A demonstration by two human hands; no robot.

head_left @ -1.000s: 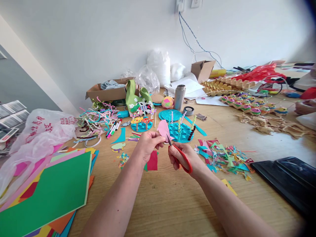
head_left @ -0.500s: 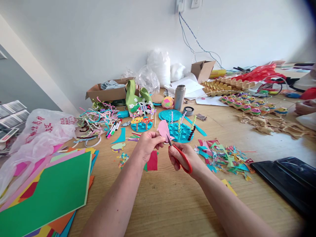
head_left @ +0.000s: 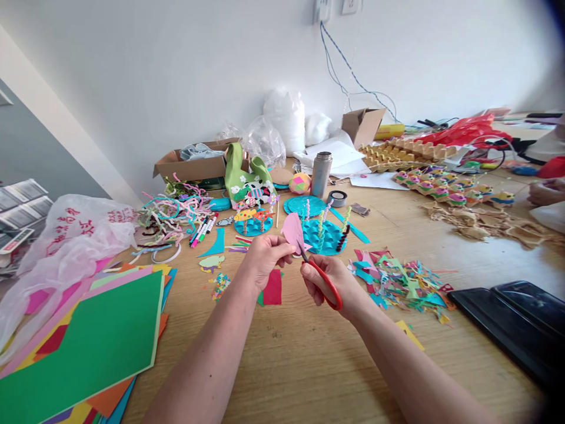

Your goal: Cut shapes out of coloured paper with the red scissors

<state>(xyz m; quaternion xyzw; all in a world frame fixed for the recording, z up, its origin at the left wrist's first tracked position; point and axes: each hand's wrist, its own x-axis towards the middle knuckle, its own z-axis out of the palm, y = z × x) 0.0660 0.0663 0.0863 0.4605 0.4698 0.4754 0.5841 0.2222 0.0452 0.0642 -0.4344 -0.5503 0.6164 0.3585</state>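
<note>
Nearest to us on the table point(head_left: 282, 377), a green sheet point(head_left: 110, 330) tops a stack of coloured paper at the left, so plenty of uncut stock remains. Beyond it, our right hand point(head_left: 324, 280) is closed around the red handles of the scissors point(head_left: 336, 292), whose blades meet the lower right edge of a pink paper piece point(head_left: 291, 229). That piece is held up over the table between the hands, its lower edge pinched between the thumb and fingers of our left hand point(head_left: 270, 256). Its top already has a rounded outline, so we judge the cutting to be partway through; how much trimming is left, we cannot tell. The heap of paper scraps point(head_left: 404, 282) at the right suggests much cutting is done, and a pale green fish cut-out point(head_left: 212, 262) lies finished or nearly so at the left. Just past the pink piece, a blue cup tray point(head_left: 311, 238) bears upright twisted pipe cleaners point(head_left: 321, 235), with no fish on them that we can make out. Farther left, a smaller blue tray point(head_left: 249, 228) looks more complete, with an orange fish point(head_left: 263, 216) on a stem.
</note>
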